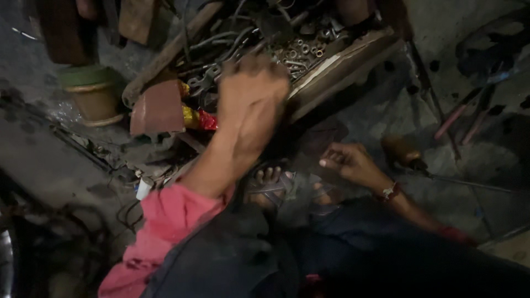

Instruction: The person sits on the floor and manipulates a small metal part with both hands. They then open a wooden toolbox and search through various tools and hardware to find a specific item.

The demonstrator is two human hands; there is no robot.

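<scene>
Hands over a crowded tool tray

The left hand (251,105), blurred, is raised before the tray (342,66) of nuts; whether it grips anything I cannot tell. The right hand (345,163), fingers curled together, hovers low beside a screwdriver (408,157). Bare ground lies right of the tray's edge; a green-lidded tub (94,94) stands left.

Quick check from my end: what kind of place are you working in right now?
Likely a small repair workshop, worked at floor level. A worn wooden tray holds loose metal nuts and washers, a wooden-handled screwdriver lies on the grimy concrete floor, and the left hand is raised near the tray.
</scene>
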